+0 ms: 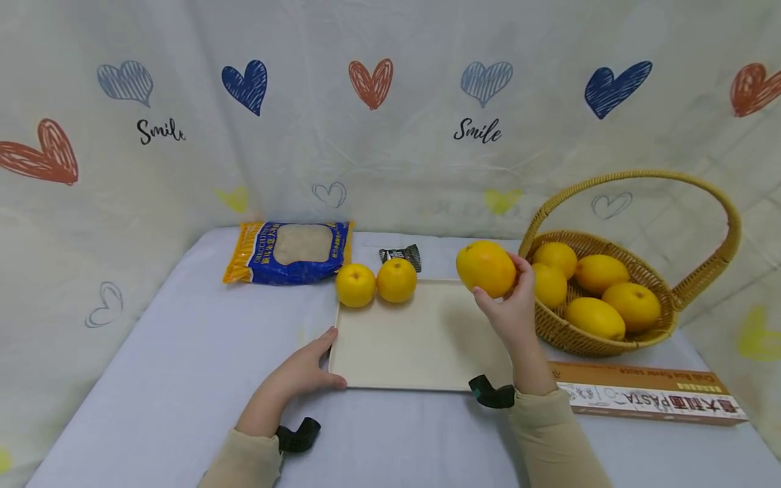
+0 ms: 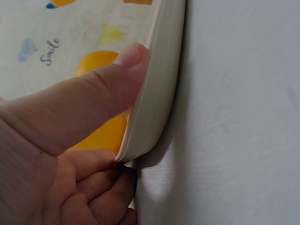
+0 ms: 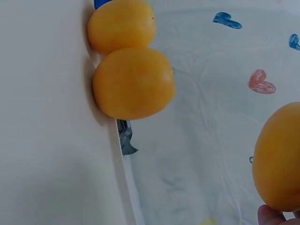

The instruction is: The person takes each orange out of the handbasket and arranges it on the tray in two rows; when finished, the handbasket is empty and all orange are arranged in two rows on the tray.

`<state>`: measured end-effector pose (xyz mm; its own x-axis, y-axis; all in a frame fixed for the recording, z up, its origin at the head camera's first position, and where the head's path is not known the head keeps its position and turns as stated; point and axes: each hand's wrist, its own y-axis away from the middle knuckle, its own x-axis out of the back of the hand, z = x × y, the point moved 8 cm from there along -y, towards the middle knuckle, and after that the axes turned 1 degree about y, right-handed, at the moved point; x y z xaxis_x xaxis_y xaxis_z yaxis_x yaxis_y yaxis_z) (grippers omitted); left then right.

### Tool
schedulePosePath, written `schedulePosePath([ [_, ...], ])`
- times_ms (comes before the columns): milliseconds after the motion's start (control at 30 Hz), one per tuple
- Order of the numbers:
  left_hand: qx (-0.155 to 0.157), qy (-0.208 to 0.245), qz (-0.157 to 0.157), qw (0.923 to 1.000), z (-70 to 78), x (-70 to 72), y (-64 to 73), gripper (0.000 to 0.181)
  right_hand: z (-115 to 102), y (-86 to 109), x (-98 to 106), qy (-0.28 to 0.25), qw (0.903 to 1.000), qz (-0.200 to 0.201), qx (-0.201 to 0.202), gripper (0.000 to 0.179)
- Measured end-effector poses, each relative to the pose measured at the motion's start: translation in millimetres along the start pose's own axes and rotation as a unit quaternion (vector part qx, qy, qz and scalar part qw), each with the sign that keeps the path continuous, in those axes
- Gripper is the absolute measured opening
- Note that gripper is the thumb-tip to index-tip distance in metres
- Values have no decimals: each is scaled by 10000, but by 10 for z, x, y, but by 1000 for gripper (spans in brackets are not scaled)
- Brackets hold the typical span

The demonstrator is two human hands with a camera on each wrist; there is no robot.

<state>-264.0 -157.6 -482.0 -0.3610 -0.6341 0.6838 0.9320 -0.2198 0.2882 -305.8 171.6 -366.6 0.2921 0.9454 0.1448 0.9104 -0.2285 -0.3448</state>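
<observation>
An oval yellow-orange fruit is held up in my right hand, pinched between thumb and fingers over the right side of a cream tray. In the right wrist view this fruit appears at the right edge, with fingertips under it. My left hand grips the tray's near left corner; its thumb lies on the rim and its other fingers curl at the corner. Two round yellow-orange fruits, a left one and a right one, sit side by side at the tray's far left.
A wicker basket with a tall handle, holding several yellow fruits, stands at the right. Before it lies a long pasta box. Behind the tray are a blue-and-yellow pasta bag and a small black wrapped packet.
</observation>
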Motion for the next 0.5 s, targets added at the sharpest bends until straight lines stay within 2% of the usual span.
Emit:
schedulePosePath([
  [133, -7, 14, 15, 10000, 8, 2, -18, 101, -30, -23, -99, 11, 9999, -119, -87, 76],
  [267, -4, 30, 22, 10000, -8, -17, -22, 101, -45, -34, -211, 75, 9986, -495, -156, 90],
  [367, 7, 38, 5, 10000, -20, -30, -15, 101, -6, -25, -254, 471, 9962, -704, -182, 95],
  [500, 44, 33, 28, 10000, -34, -17, -15, 100, 52, -37, -280, 891, 9930, -767, -110, 87],
])
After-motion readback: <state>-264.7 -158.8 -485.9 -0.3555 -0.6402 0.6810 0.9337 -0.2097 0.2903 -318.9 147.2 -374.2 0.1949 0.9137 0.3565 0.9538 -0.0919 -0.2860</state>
